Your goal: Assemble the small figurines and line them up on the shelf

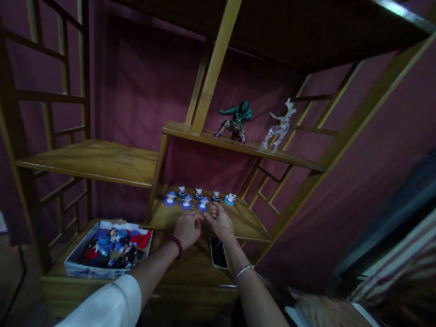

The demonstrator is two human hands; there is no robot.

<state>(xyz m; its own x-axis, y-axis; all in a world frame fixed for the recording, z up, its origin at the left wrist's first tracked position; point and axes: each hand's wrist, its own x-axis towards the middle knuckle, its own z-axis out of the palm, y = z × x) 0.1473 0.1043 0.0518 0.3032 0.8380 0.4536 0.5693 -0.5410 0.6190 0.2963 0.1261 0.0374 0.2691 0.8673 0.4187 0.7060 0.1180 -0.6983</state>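
Note:
My left hand (188, 228) and my right hand (218, 221) meet at the front edge of the small lower shelf (167, 222). Both have curled fingers, and whatever may be between them is too small to make out. Just beyond the fingers stands a purple-based figurine (203, 203), the rightmost of three in the front row, beside another purple-based figurine (186, 202). Behind them is a row of dark-based figurines (199, 194), with a light-blue-based figurine (230, 199) at its right end.
A box (73, 263) of mixed small figurines sits at lower left. Below my right hand lies a phone (218, 253). On the shelf above stand a green crouching figure (240, 118) and a clear deer figure (280, 125). A wooden upright (157, 176) bounds the small shelf's left side.

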